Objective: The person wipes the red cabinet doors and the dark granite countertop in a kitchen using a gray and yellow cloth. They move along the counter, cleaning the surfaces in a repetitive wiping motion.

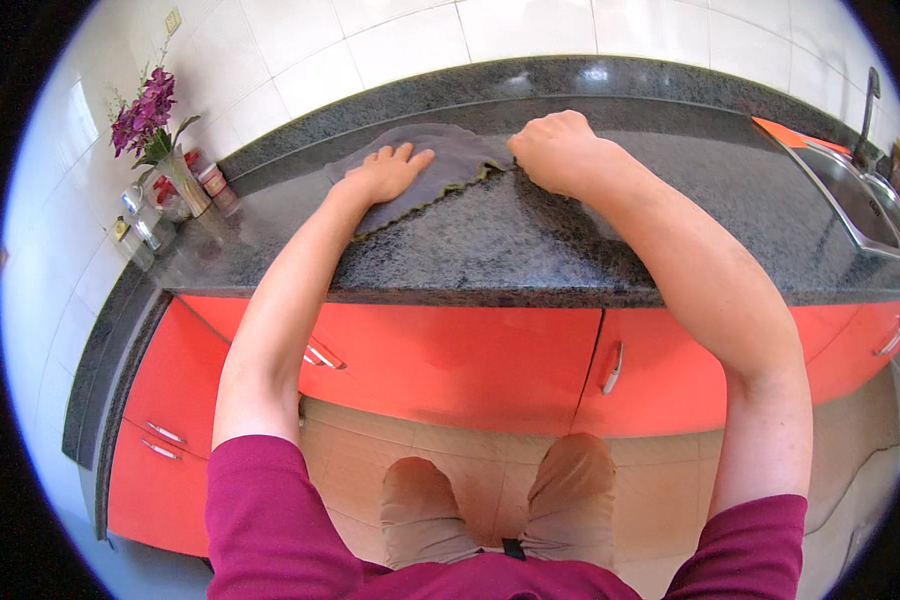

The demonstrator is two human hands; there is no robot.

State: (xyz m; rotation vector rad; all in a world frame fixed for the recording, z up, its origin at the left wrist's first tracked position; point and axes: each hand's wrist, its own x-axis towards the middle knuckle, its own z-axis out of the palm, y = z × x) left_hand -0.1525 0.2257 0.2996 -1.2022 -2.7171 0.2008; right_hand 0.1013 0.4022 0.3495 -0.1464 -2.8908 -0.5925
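Note:
A thin grey cloth (450,154) with a dark, yellowish-green stitched edge lies spread on the speckled dark granite countertop (457,247). My left hand (391,174) rests palm down on its left part, fingers spread. Closed in a fist, my right hand (559,150) is at the cloth's right corner and pinches it; the fingertips are hidden behind the knuckles.
Purple flowers in a glass vase (187,187) stand at the left corner, beside several jars (217,187). A steel sink (855,187) with a dark faucet (870,112) and an orange board (787,133) is at the right. Red cabinets (457,360) run below the counter.

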